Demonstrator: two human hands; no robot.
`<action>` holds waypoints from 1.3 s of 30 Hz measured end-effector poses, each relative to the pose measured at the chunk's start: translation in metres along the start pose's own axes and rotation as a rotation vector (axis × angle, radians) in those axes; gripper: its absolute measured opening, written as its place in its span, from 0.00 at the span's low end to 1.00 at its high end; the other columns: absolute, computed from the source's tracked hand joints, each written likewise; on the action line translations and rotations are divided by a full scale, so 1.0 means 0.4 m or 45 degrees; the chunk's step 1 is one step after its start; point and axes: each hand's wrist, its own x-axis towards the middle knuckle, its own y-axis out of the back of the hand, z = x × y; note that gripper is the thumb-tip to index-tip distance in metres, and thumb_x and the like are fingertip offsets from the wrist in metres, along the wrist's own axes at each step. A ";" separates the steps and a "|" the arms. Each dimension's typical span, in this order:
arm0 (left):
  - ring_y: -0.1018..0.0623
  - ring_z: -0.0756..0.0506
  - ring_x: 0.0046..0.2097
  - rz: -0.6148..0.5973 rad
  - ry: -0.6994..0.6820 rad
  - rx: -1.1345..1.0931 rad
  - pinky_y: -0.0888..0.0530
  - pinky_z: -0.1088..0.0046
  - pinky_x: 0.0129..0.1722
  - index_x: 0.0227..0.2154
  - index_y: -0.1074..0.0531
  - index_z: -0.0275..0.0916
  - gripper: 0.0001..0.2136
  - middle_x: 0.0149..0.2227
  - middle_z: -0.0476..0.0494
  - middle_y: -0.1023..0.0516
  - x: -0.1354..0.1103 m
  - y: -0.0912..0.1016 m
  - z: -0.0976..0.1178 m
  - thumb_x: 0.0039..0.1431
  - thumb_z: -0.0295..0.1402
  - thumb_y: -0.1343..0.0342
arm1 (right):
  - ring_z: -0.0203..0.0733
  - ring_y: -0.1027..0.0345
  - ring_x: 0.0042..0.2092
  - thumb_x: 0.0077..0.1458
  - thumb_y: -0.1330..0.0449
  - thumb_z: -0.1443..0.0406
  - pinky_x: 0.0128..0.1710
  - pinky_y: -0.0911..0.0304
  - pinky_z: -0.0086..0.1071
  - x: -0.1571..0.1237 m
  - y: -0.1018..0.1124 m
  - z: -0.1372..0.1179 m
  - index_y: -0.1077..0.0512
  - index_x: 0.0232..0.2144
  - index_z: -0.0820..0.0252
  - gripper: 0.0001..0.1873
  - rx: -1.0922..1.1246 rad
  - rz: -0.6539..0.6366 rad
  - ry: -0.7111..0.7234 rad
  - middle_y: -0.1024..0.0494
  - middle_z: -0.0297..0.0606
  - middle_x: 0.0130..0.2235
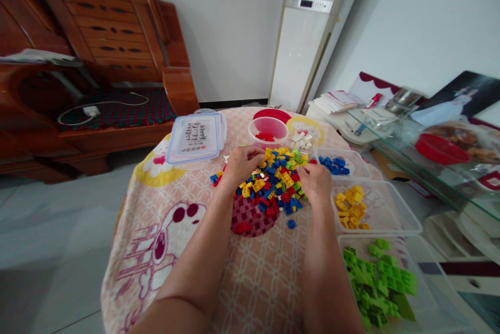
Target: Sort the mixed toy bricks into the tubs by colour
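A heap of mixed toy building bricks, red, yellow, blue and green, lies on the cloth-covered table. My left hand is at the heap's upper left edge, its fingers bent and drawn in towards the thumb. Anything between those fingers is hidden. At the heap's right side, my right hand has thumb and fingertips pinched together beside some bricks. Whatever is in that pinch is too small to make out. A blue round piece lies apart, below the heap.
Clear boxes on the right hold blue bricks, yellow bricks and green bricks. Beyond the heap, a round tub holds red bricks, with white bricks beside it. A box lid lies at left; a glass shelf stands right.
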 end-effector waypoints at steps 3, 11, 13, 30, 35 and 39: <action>0.24 0.49 0.28 -0.011 -0.005 -0.015 0.31 0.76 0.28 0.39 0.16 0.36 0.15 0.26 0.46 0.19 0.001 -0.001 0.000 0.56 0.38 0.44 | 0.41 0.27 0.36 0.61 0.41 0.60 0.31 0.47 0.30 0.001 -0.003 0.004 0.15 0.37 0.53 0.13 0.030 -0.007 -0.002 0.15 0.40 0.37; 0.25 0.49 0.27 -0.003 -0.010 -0.006 0.32 0.77 0.27 0.38 0.16 0.36 0.14 0.27 0.46 0.19 -0.001 -0.001 0.005 0.56 0.37 0.44 | 0.41 0.25 0.37 0.61 0.41 0.59 0.32 0.44 0.30 -0.001 -0.002 0.003 0.15 0.34 0.53 0.14 0.042 -0.059 0.019 0.15 0.40 0.36; 0.25 0.49 0.27 -0.015 -0.016 -0.018 0.31 0.76 0.27 0.38 0.17 0.36 0.15 0.26 0.46 0.19 -0.001 -0.001 0.003 0.56 0.38 0.44 | 0.43 0.24 0.40 0.60 0.40 0.61 0.34 0.40 0.30 0.001 -0.006 0.004 0.15 0.39 0.50 0.12 0.056 -0.041 0.010 0.15 0.38 0.39; 0.25 0.49 0.27 -0.013 -0.018 0.002 0.32 0.76 0.27 0.38 0.16 0.37 0.15 0.25 0.47 0.20 -0.001 0.000 0.005 0.57 0.38 0.44 | 0.46 0.22 0.42 0.58 0.42 0.63 0.40 0.35 0.32 0.004 -0.037 -0.001 0.16 0.40 0.50 0.15 -0.027 -0.050 0.059 0.15 0.42 0.39; 0.25 0.49 0.27 -0.022 -0.013 0.019 0.32 0.76 0.27 0.38 0.16 0.37 0.14 0.26 0.47 0.19 0.000 0.003 0.005 0.57 0.37 0.44 | 0.47 0.22 0.42 0.57 0.43 0.62 0.42 0.34 0.33 0.008 -0.026 0.016 0.16 0.43 0.56 0.17 0.267 0.157 -0.056 0.15 0.43 0.39; 0.24 0.49 0.27 -0.026 -0.014 -0.002 0.31 0.76 0.27 0.38 0.16 0.37 0.14 0.26 0.47 0.18 -0.001 0.003 0.008 0.57 0.37 0.44 | 0.51 0.23 0.42 0.58 0.46 0.63 0.43 0.34 0.35 0.008 -0.019 0.040 0.18 0.46 0.61 0.20 0.314 0.500 -0.275 0.15 0.48 0.40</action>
